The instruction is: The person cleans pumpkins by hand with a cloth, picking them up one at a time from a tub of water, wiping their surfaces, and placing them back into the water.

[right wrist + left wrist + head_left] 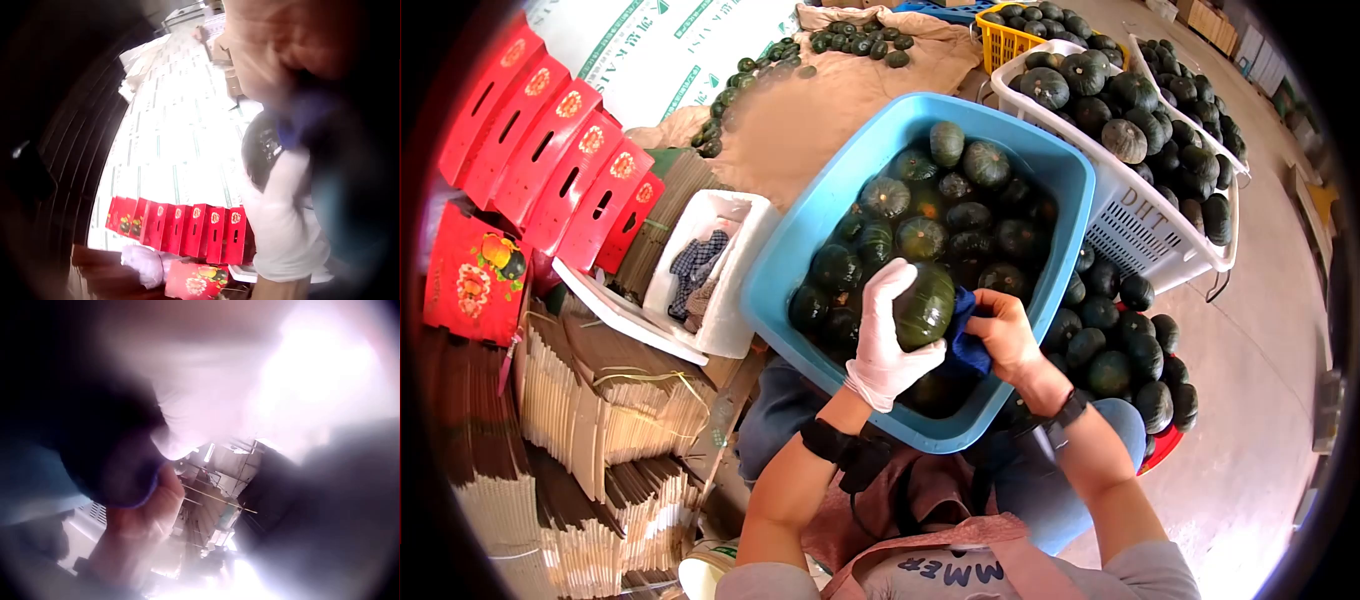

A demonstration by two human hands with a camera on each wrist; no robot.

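Note:
In the head view my left hand (887,342), in a white glove, grips a dark green squash (925,306) above the blue tub (805,217). My bare right hand (1006,337) pinches a dark blue cloth (969,345) at the squash's right side. More green squashes (921,238) lie in water in the tub. The right wrist view has the gloved left hand (281,219) around the squash (261,149), with the blue cloth (297,119) against it. Blur and glare hide much of the left wrist view, where the right hand (147,509) shows low down.
White crates (1145,222) heaped with squashes stand right of the tub, a yellow crate (1006,47) behind. More squashes (1110,368) fill a red container below them. To the left are a white foam box (745,235), red cartons (550,150) and stacked flat cardboard (630,420).

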